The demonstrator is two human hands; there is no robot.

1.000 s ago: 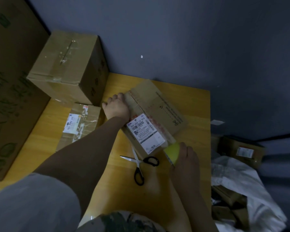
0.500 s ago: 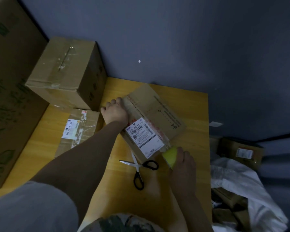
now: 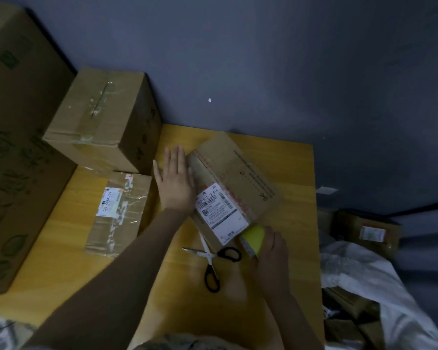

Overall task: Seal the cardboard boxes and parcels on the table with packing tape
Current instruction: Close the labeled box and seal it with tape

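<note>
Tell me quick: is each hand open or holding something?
Left hand: open, fingers straight, flat against the labelled box.
Right hand: closed round the yellow tape dispenser.

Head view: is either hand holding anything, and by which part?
The right hand grips the yellow tape roll round its near side, at the near end of the labelled box. The left hand holds nothing: flat, fingers straight, against the box's left edge.

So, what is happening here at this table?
A person is taping the labelled box on the wooden table. The left hand presses flat, fingers straight, against the box's left side. The right hand grips a yellow-green tape dispenser at the box's near end, beside the label. Scissors lie on the table near it.
</note>
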